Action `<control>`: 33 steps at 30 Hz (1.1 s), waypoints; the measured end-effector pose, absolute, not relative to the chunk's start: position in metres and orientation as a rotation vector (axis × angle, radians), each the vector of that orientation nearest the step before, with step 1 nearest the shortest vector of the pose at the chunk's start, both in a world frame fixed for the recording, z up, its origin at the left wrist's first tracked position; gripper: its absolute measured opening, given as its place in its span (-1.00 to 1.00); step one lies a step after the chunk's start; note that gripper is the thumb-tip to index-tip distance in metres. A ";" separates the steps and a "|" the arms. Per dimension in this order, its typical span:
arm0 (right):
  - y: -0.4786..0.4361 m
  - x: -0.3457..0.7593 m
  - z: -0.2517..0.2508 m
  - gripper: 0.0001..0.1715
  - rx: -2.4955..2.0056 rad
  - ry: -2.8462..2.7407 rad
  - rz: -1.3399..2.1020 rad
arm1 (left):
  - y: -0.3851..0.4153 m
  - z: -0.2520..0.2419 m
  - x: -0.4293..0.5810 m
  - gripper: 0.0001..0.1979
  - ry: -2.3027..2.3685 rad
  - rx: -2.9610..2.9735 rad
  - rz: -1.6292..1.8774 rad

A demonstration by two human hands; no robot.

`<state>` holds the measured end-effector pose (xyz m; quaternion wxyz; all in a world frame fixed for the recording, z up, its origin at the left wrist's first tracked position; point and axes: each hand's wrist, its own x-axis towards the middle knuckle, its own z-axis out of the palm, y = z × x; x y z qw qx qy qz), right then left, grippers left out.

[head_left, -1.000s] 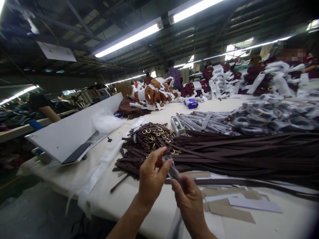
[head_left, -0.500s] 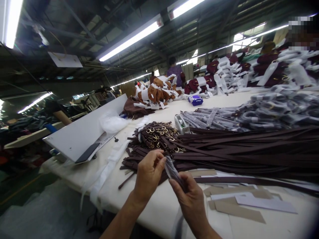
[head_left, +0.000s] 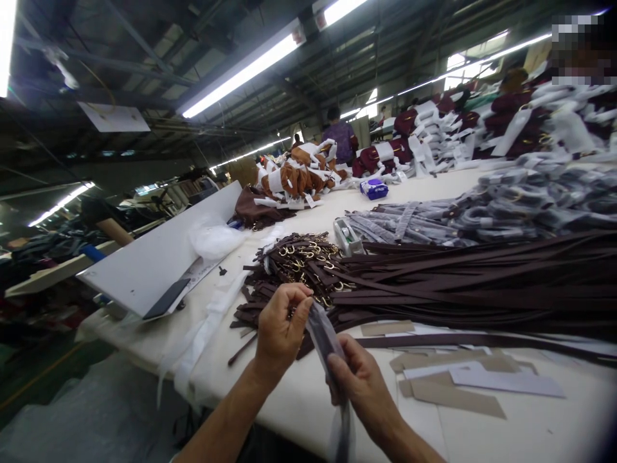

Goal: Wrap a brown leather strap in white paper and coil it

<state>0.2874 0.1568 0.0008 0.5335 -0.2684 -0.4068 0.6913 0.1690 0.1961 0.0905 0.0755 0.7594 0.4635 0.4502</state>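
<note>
Between my hands runs a dark strap in a clear plastic sleeve (head_left: 322,331), its lower end hanging past the table's front edge. My left hand (head_left: 284,325) pinches the upper end between thumb and fingers. Lower down, my right hand (head_left: 354,373) is closed around the same sleeved strap. Just beyond my hands lies a heap of dark brown straps (head_left: 463,283), with gold metal hooks (head_left: 308,254) bunched at its left end. Whatever sits under my left fingertips is hidden.
Card strips (head_left: 453,392) lie right of my hands on the white table (head_left: 284,418). Behind the straps are a tape dispenser (head_left: 348,236), sleeved straps (head_left: 520,206) and a blue-purple packet (head_left: 373,188). A white board (head_left: 159,251) leans at left. People stand farther back.
My right hand has slid down the sleeved strap, away from my left hand, so a longer stretch shows between them. The whole view has shifted slightly.
</note>
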 end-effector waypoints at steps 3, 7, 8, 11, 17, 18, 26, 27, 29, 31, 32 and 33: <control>0.164 0.290 0.019 -0.55 -0.599 -0.909 1.569 | 0.193 0.092 0.170 -0.96 1.233 2.421 1.335; 0.176 0.296 0.039 -0.73 -0.536 -0.989 1.518 | 0.189 0.096 0.171 -0.92 1.170 2.532 1.374; 0.178 0.298 0.041 -0.75 -0.532 -1.000 1.511 | 0.188 0.095 0.171 -0.92 1.173 2.546 1.378; 0.187 0.303 0.044 -0.75 -0.616 -0.981 1.382 | 0.185 0.088 0.173 -0.90 1.088 2.652 1.299; 0.178 0.294 0.029 -0.73 -0.673 -0.944 1.321 | 0.187 0.073 0.172 -0.82 1.049 2.788 1.346; 0.171 0.289 0.023 -0.70 -0.641 -0.967 1.400 | 0.188 0.075 0.171 -0.82 1.111 2.760 1.387; 0.155 0.272 -0.003 -0.50 -0.226 -0.424 2.012 | 0.181 0.079 0.179 -0.79 1.018 2.025 1.372; 0.156 0.274 -0.001 -0.51 -0.203 -0.409 2.017 | 0.181 0.076 0.181 -0.77 1.021 2.069 1.379; 0.158 0.278 0.002 -0.52 -0.189 -0.392 2.019 | 0.181 0.070 0.184 -0.77 1.042 2.179 1.387; 0.158 0.279 0.002 -0.53 -0.211 -0.399 2.021 | 0.182 0.067 0.185 -0.80 1.057 2.258 1.327; 0.157 0.280 0.001 -0.53 -0.228 -0.406 2.025 | 0.183 0.067 0.185 -0.83 1.060 2.282 1.280; 0.157 0.281 0.000 -0.53 -0.242 -0.413 2.032 | 0.184 0.068 0.185 -0.86 1.059 2.302 1.231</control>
